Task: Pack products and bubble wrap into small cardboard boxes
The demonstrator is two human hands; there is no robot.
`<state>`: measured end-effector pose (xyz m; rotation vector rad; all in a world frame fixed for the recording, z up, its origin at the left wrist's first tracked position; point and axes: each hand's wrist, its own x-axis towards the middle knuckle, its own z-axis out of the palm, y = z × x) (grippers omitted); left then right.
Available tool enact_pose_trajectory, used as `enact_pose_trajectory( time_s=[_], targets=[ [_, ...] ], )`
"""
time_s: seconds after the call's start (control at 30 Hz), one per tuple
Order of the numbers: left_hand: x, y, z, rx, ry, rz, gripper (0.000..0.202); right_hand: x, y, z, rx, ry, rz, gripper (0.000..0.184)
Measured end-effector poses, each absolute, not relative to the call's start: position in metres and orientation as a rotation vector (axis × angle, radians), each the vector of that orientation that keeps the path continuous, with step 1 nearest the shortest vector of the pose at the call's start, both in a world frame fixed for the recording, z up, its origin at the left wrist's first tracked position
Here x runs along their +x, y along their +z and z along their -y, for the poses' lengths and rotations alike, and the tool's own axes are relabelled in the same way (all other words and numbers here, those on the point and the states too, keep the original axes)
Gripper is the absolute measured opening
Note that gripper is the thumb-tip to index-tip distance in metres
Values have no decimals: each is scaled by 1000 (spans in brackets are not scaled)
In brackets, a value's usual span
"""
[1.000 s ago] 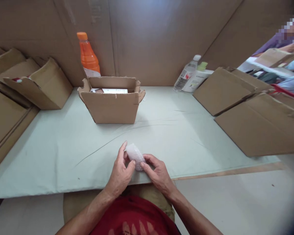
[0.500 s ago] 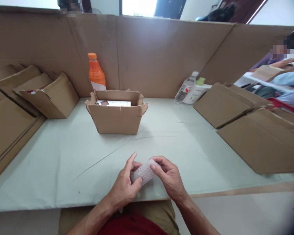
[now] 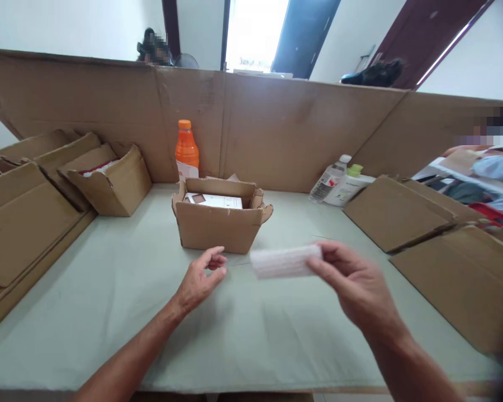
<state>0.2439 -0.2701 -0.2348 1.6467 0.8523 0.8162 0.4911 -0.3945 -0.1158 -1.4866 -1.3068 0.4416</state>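
Note:
A whitish roll of bubble wrap (image 3: 283,262), slightly blurred, is held near its right end by my right hand (image 3: 356,282), thumb in front and fingers behind. It is lifted over the table. What, if anything, lies inside the roll is hidden. My left hand (image 3: 201,279) is apart from the roll, fingers loosely bent and holding nothing. Just beyond my left hand stands a small open cardboard box (image 3: 218,226). A white box with a brown patch (image 3: 218,201) sits in it, its lower part hidden.
An orange bottle (image 3: 187,151) stands behind the box. A clear bottle (image 3: 330,178) and a white bottle (image 3: 349,188) lean at the back right. Cardboard boxes line the left (image 3: 117,184) and right (image 3: 411,212) sides. A tall cardboard wall (image 3: 302,128) closes the back; people are beyond it.
My left hand has let go of the bubble wrap and moved left. My right hand has carried the roll forward and to the right. The view has tilted upward.

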Motion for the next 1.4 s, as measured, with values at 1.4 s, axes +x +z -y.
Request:
enact_pose_trajectory(
  time_s=[1.4],
  targets=[
    [210,-231,232,1490,1557,-1350,56,504,-164,304,-1761,274,1453,42]
  ],
)
